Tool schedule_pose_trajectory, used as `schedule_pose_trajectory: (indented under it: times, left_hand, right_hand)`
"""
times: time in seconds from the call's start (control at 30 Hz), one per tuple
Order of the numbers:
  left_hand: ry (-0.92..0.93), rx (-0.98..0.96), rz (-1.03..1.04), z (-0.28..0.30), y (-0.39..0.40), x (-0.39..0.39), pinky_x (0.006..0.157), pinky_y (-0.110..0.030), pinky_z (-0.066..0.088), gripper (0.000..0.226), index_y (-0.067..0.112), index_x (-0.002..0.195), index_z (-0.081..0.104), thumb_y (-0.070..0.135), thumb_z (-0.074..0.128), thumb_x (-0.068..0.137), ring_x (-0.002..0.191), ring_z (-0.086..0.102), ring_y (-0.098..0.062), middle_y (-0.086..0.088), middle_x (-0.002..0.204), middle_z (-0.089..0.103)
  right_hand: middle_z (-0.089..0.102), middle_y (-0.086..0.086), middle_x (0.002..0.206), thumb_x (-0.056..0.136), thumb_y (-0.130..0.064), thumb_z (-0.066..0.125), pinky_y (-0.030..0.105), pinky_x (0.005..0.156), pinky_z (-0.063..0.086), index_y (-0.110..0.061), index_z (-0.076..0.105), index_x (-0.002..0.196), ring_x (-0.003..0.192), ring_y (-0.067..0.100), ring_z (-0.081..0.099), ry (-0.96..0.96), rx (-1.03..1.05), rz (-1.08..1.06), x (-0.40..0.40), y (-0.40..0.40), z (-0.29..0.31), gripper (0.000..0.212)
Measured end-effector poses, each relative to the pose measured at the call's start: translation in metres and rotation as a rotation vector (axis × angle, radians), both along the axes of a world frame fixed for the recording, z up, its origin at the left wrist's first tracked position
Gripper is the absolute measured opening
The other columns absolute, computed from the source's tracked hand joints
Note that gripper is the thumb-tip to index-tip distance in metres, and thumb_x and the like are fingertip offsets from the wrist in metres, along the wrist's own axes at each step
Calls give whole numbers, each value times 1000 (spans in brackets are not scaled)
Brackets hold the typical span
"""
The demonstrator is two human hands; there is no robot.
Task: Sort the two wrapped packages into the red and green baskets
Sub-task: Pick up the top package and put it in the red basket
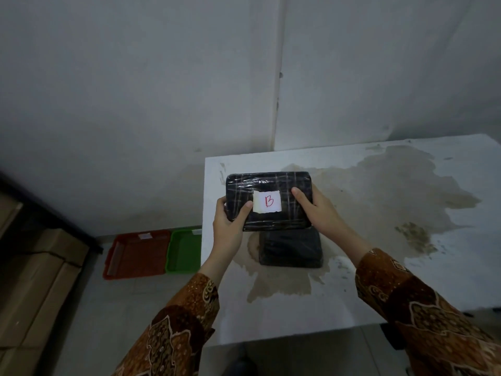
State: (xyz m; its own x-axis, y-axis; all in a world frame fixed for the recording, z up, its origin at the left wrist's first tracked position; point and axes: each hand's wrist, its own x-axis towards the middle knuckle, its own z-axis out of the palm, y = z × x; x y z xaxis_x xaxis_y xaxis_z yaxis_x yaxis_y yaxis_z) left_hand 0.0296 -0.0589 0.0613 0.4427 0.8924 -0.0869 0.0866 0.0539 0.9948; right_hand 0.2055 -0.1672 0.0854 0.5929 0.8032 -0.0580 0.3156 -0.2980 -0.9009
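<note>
Held package (273,185): a flat black rectangle with rounded corners, wrapped in glossy clear film that wrinkles and catches light; it is lifted above the tabletop, its broad face turned to the camera.
Label (267,201): a white paper patch taped at the centre of that face, with a red handwritten "B".
Left hand (229,225): grasping the package's left edge, thumb laid over the front just beside the label, fingers curled behind.
Right hand (315,207): grasping the package's right edge, thumb on the front face, fingers hidden behind it.
Sleeves (181,321): patterned brown and orange batik cloth, down to both wrists.
Second package (291,249): another dark, film-wrapped block lying flat on the tabletop, just below the held one, which hides its far edge; no label can be made out on it.
Tabletop (406,280): white, flat, square-cornered, with a broad brownish stain spreading under and to the right of the packages.
Red basket (137,253): shallow rectangular plastic tray on the floor, left of the tabletop.
Green basket (184,251): shallow plastic tray touching the red one's right side, its right part hidden by the tabletop's edge.
Cardboard boxes (35,280): stacked at the far left on the floor.
Wall (135,90): plain grey-white, scuffed, forming a corner behind the tabletop.
</note>
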Motion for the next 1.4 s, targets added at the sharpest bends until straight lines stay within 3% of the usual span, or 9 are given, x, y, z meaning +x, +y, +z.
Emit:
schedule_pose_trajectory:
  times: [0.23,0.53,0.67,0.8,0.93,1.07,1.27,1.33,1.4]
  left_hand:
    - [27,-13,180,-9,9,-84,102,-41,49,47,15,128,53,37,62,88,115,60,-17,-4,124,65]
    - [136,-98,385,-53,109,-247,83,-5,31,65,15,142,34,40,61,88,102,34,14,25,100,38]
    - [186,-163,351,-69,171,-332,108,-36,41,60,18,139,37,39,60,88,125,49,-15,-1,138,52]
    - [247,-271,387,-92,227,-397,90,-32,50,36,19,123,39,27,56,93,109,58,-17,-5,127,56]
    - [326,-315,398,-118,276,-432,73,-26,48,29,24,117,39,24,54,92,87,57,-5,4,103,56]
    - [375,-357,417,-149,316,-442,81,-28,47,33,16,122,47,23,56,92,88,57,-10,1,107,57]
    - [497,-400,392,-237,378,-442,84,-27,43,37,14,127,52,30,54,94,97,55,-14,3,109,57]
    - [544,-376,389,-282,403,-440,80,-30,47,25,10,113,60,26,56,94,92,57,-19,-3,103,63]
    - [578,-306,348,-334,432,-436,66,-27,48,15,8,87,63,22,58,92,79,59,-22,-4,81,63]
  right_hand:
    - [64,-5,110,91,-42,53,20,79,48,-20,50,125,96,8,62,73,-12,146,-79,41,-18,41]
    - [64,-8,94,88,-40,58,10,68,48,-20,42,122,84,11,62,135,-81,263,-245,162,-59,42]
    - [59,-8,100,92,-37,54,9,76,46,-15,38,126,91,14,60,214,-150,240,-332,226,-89,44]
    - [55,-1,111,94,-35,51,11,79,45,-4,35,127,104,21,57,314,-239,193,-403,276,-116,48]
    - [59,7,108,95,-31,49,34,78,48,-7,37,111,94,22,59,370,-340,154,-439,321,-146,31]
    - [59,20,109,96,-20,46,39,77,45,-5,43,102,93,28,55,297,-443,151,-447,365,-179,16]
    - [61,18,119,95,-24,50,16,71,46,-2,53,121,96,25,58,285,-584,179,-441,437,-269,35]
    - [63,17,120,95,-22,51,6,57,43,-2,53,122,88,17,55,343,-620,174,-440,461,-317,34]
    - [61,17,123,95,-22,53,18,71,49,-2,50,125,94,21,58,408,-668,129,-437,487,-372,37]
